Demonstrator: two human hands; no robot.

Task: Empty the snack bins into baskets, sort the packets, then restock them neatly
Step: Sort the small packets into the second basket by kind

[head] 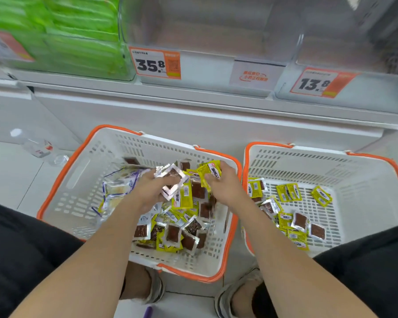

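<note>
Mixed packets (182, 228) lie heaped in the centre basket (78, 180). The left hand (152, 191) curls round silver packets (171, 180) and the right hand (223, 184) pinches yellow packets (210, 172), probably to be sorted into the right basket (308, 166) just beside. The bin (205, 31) at the top is empty.

Lying on the pale tiled floor (9, 177), far left: clear plastic bottle with white cap (36, 145) and a red-and-white label. Up along the white shelf ledge (193, 104): orange-and-white price tag reading 35.8 (155, 63), a second tag reading 13.8 (317, 83), and between them a white card with orange lettering (254, 75).
</note>
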